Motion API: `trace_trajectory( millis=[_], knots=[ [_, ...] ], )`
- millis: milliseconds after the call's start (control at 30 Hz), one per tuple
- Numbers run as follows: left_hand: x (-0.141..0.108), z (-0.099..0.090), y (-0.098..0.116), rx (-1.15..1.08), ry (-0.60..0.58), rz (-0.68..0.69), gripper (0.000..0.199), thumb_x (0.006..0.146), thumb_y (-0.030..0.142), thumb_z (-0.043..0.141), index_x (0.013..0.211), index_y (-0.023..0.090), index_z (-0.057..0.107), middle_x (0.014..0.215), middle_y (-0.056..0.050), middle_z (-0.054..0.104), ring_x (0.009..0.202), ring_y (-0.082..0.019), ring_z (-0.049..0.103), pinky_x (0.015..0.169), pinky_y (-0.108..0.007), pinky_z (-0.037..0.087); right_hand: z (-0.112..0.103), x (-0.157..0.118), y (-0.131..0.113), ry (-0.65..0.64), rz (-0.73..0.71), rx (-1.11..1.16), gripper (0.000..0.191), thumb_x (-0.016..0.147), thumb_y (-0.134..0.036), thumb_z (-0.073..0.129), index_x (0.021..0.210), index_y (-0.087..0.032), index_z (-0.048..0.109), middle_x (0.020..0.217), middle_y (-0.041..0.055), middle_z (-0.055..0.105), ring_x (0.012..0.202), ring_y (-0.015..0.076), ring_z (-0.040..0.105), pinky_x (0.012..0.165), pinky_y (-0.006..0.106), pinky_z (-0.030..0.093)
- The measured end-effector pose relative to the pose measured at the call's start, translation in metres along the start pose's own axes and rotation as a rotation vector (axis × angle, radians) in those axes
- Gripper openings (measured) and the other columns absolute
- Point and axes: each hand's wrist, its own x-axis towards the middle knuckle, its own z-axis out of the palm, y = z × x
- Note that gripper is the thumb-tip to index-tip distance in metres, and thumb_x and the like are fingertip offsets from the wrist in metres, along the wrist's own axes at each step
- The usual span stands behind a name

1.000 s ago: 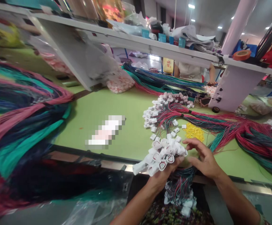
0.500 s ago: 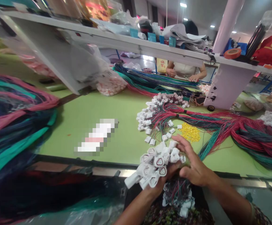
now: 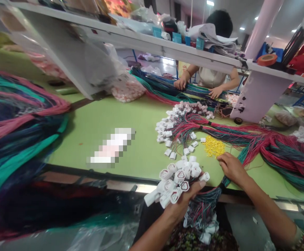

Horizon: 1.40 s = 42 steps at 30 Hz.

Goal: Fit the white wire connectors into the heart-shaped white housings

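Observation:
A bunch of white plastic wire connectors (image 3: 173, 179) is gripped in my left hand (image 3: 184, 201), held over the table's front edge. Several connector mouths face me, and the thumb lies along the right of the bunch. Dark, red and green wires (image 3: 206, 200) hang behind that hand, with more white connectors (image 3: 208, 230) low over my lap. My right hand (image 3: 232, 169) is at the near right edge of a pile of small yellow pieces (image 3: 214, 146). Its fingers are bent together at the tips; anything between them is too small to make out.
Wire bundles with white connectors (image 3: 164, 130) lie behind the yellow pile. More wires (image 3: 23, 122) are heaped at left. A blurred-out rectangular item (image 3: 112, 146) lies on the green table (image 3: 89, 118). Beneath the shelf (image 3: 141, 43), a co-worker's hands (image 3: 182, 82) touch wires.
My right hand has left the connector bunch and moved right to the yellow pile. My left hand still holds the bunch. The co-worker's hand has shifted left over the wires.

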Motion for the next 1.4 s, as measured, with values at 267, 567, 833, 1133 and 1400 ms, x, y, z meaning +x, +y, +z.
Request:
trace_trajectory(
  millis=[267,567,833,1133,1400],
  knots=[
    [0.0,0.001,0.004,-0.015,0.042,-0.02,0.029,0.061,0.033,0.088,0.082,0.022,0.072,0.055,0.007,0.049,0.048,-0.009,0.034,0.049,-0.026,0.03,0.003,0.01,0.01,-0.017,-0.036,0.029,0.018,0.092,-0.01,0.057,0.094,-0.02,0.072,0.098,0.0059,0.069,0.092,0.0199,0.064,0.084,0.029,0.046],
    [0.003,0.0,0.003,-0.025,0.016,-0.005,0.02,0.067,0.031,0.085,0.074,0.023,0.069,0.054,0.007,0.046,0.048,-0.009,0.027,0.05,-0.028,0.022,0.013,0.018,0.005,0.069,-0.042,0.108,0.015,0.09,-0.012,0.058,0.093,-0.019,0.071,0.093,0.0062,0.066,0.087,0.0209,0.062,0.08,0.031,0.045],
    [0.003,0.001,0.006,-0.018,0.021,-0.046,0.023,0.063,0.034,0.085,0.066,0.022,0.066,0.046,0.009,0.036,0.047,-0.01,0.026,0.052,-0.028,0.023,0.015,0.012,0.015,0.081,-0.071,0.266,0.01,0.086,-0.014,0.06,0.086,-0.019,0.069,0.076,0.0003,0.064,0.067,0.0155,0.058,0.064,0.026,0.044],
    [0.004,0.002,0.006,-0.035,0.033,-0.031,0.022,0.063,0.032,0.086,0.069,0.022,0.067,0.049,0.008,0.038,0.048,-0.009,0.024,0.051,-0.029,0.017,0.02,0.01,0.02,0.102,-0.093,0.345,0.01,0.088,-0.019,0.063,0.089,-0.019,0.073,0.084,0.0029,0.066,0.069,0.016,0.059,0.066,0.028,0.046],
    [0.006,0.0,0.003,-0.06,0.049,-0.044,0.022,0.061,0.028,0.087,0.07,0.021,0.069,0.05,0.006,0.048,0.047,-0.008,0.027,0.049,-0.028,0.019,0.022,0.009,0.012,0.106,-0.149,0.333,0.012,0.087,-0.017,0.067,0.077,-0.02,0.071,0.077,0.002,0.064,0.072,0.017,0.058,0.07,0.029,0.045]
  ],
)
